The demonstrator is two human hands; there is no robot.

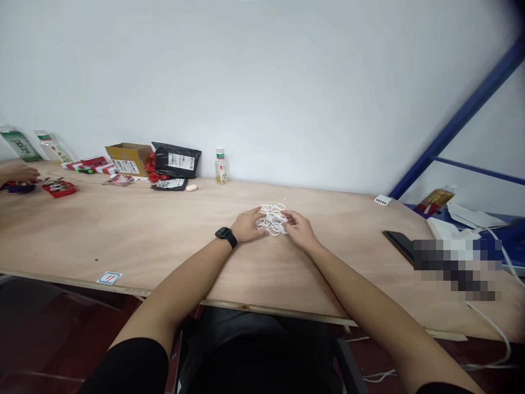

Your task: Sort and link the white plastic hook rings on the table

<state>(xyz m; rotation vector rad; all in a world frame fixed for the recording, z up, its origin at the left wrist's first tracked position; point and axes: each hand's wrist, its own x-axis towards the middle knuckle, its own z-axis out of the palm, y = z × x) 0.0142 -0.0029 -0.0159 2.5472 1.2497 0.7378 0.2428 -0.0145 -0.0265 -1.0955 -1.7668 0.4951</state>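
A small heap of white rings (273, 215) lies on the plywood table (164, 241), out in front of me. My left hand (247, 225), with a black watch on the wrist, rests at the heap's left edge, its fingers curled onto the rings. My right hand (298, 227) touches the heap's right edge, fingertips pinched on a ring. What exactly each set of fingers grips is too small to make out.
A small bottle (221, 166), black bags (176, 161) and a cardboard box (128, 158) stand by the wall at the back left. Another person's hand (18, 174) works at the far left near red parts (59, 188). A dark phone (400, 243) and white cables lie at right.
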